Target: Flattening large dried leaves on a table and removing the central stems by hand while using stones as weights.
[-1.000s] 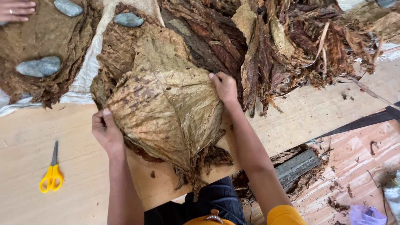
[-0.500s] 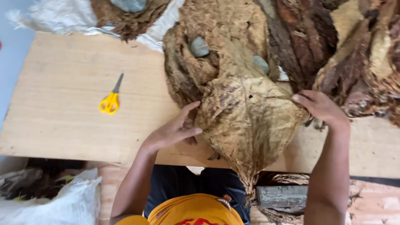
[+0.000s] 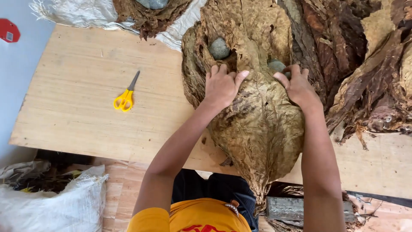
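Plywood worktop (image 3: 86,107) carries the large dried leaf (image 3: 262,124), right of centre. Since a moment ago both hands have slid to its far end: left hand (image 3: 221,86) and right hand (image 3: 298,88) press flat, fingers spread, beside two grey stones (image 3: 219,48).

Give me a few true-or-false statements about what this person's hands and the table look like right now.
1. Both hands press flat on a big dried leaf. True: left hand, right hand.
2. The scissors have blue handles. False: they are yellow.
3. A grey stone lies on the leaf pile above the left hand. True.
4. The right hand holds the scissors. False: they lie untouched on the wooden table, off to the left.
5. The big leaf hangs over the table's near edge. True.
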